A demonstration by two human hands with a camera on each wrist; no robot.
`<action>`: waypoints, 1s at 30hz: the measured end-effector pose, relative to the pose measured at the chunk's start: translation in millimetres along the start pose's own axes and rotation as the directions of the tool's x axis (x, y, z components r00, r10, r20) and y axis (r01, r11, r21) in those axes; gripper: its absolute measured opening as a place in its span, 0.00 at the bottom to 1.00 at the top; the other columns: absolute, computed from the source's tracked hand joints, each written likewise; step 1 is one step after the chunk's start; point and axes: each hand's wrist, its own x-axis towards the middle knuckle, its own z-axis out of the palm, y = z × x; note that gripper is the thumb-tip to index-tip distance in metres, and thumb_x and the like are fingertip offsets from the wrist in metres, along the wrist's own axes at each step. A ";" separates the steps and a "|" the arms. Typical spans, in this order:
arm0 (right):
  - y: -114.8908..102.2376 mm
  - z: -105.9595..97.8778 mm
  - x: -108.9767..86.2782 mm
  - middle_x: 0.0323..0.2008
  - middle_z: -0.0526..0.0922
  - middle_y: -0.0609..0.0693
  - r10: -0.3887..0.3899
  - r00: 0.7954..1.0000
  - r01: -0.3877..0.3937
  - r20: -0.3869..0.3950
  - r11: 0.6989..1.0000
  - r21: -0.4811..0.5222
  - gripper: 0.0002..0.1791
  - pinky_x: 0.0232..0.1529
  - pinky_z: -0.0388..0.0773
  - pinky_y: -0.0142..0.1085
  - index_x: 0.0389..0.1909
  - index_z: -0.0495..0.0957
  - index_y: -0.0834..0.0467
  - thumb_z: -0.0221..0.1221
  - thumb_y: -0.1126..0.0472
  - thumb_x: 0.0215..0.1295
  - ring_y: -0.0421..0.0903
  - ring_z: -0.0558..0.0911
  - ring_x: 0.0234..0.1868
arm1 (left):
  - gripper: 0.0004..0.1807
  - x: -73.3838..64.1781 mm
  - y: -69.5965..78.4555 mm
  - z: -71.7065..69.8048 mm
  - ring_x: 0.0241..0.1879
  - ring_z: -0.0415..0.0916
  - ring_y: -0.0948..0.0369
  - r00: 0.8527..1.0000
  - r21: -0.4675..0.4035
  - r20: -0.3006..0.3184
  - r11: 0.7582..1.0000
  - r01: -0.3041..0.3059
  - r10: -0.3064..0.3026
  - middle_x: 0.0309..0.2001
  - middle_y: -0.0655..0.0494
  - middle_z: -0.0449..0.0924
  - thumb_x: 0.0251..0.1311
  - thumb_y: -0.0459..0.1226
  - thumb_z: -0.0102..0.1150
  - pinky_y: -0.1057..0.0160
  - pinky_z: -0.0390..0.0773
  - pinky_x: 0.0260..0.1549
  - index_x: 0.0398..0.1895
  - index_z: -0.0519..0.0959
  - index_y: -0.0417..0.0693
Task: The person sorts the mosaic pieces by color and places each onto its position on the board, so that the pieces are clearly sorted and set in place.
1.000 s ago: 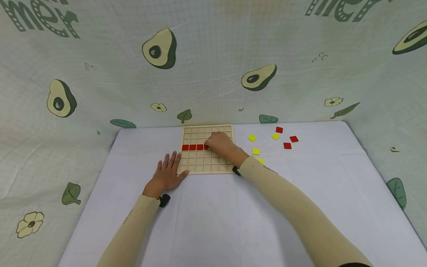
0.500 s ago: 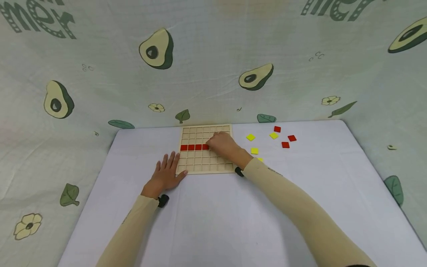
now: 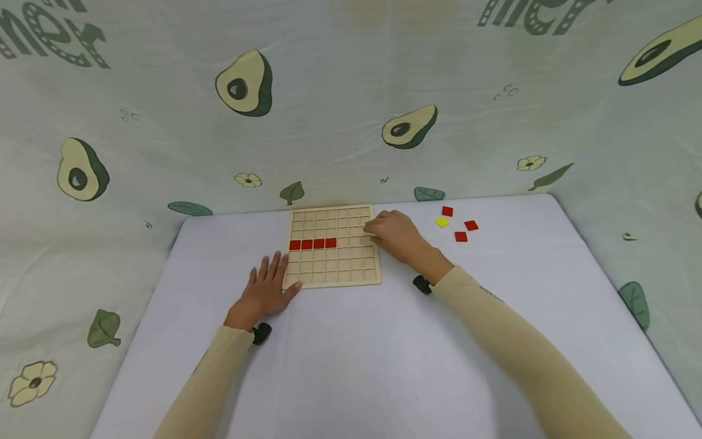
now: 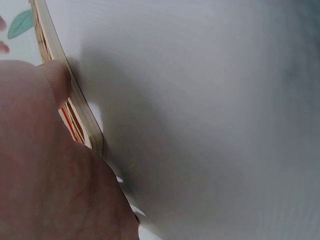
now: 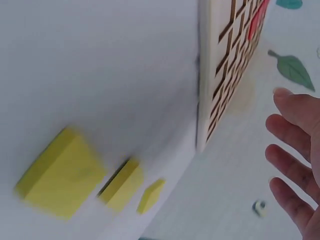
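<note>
Head view: a person's right hand [image 3: 396, 235], fingers parted and grasping nothing, hung over the right edge of a wooden grid board [image 3: 356, 263], leaving only one yellow tile [image 3: 442, 222] in sight, though the right-wrist camera caught three yellow tiles [image 5: 122, 186], the nearest blurred. The left hand [image 3: 265, 292] lay spread and released at the board's near left corner, blocking most of it from its own wrist camera. Four red tiles [image 3: 319, 244] sat in a row on the board, fully uncovered, the right fingertips having left the fourth within half a second.
</note>
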 end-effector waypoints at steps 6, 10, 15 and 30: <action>23.1 -7.7 -29.7 0.59 0.88 0.51 0.079 0.997 -0.079 -0.002 0.997 0.008 0.20 0.67 0.77 0.48 0.58 0.88 0.57 0.73 0.62 0.66 0.53 0.83 0.61 | 0.48 -1.9 -1.3 0.8 0.84 0.29 0.35 1.000 -0.003 0.000 1.000 0.006 -0.006 0.86 0.35 0.32 0.80 0.55 0.46 0.31 0.35 0.78 0.86 0.39 0.37; 39.2 -13.9 -49.5 0.60 0.87 0.53 0.118 0.993 -0.118 -0.009 0.993 0.008 0.21 0.66 0.77 0.50 0.59 0.87 0.58 0.73 0.63 0.65 0.55 0.82 0.62 | 0.48 -0.1 -4.2 3.6 0.84 0.28 0.35 1.000 -0.012 -0.007 1.000 0.001 -0.002 0.86 0.35 0.31 0.80 0.55 0.46 0.31 0.34 0.78 0.86 0.38 0.38; 58.5 -20.3 -73.2 0.61 0.87 0.55 0.136 0.990 -0.136 -0.041 0.991 0.010 0.21 0.65 0.78 0.53 0.58 0.87 0.60 0.74 0.65 0.63 0.57 0.82 0.61 | 0.49 3.9 -10.9 9.2 0.84 0.27 0.34 0.999 -0.021 -0.028 1.000 -0.015 0.015 0.86 0.35 0.31 0.79 0.55 0.47 0.30 0.33 0.78 0.86 0.38 0.38; 98.3 -23.2 -123.4 0.57 0.88 0.60 0.244 0.970 -0.244 -0.006 0.969 -0.046 0.20 0.64 0.77 0.58 0.57 0.87 0.64 0.73 0.67 0.64 0.60 0.83 0.58 | 0.48 3.7 -10.5 10.6 0.83 0.28 0.33 0.998 -0.035 -0.052 0.999 -0.033 0.031 0.85 0.34 0.32 0.79 0.55 0.47 0.30 0.33 0.77 0.86 0.40 0.36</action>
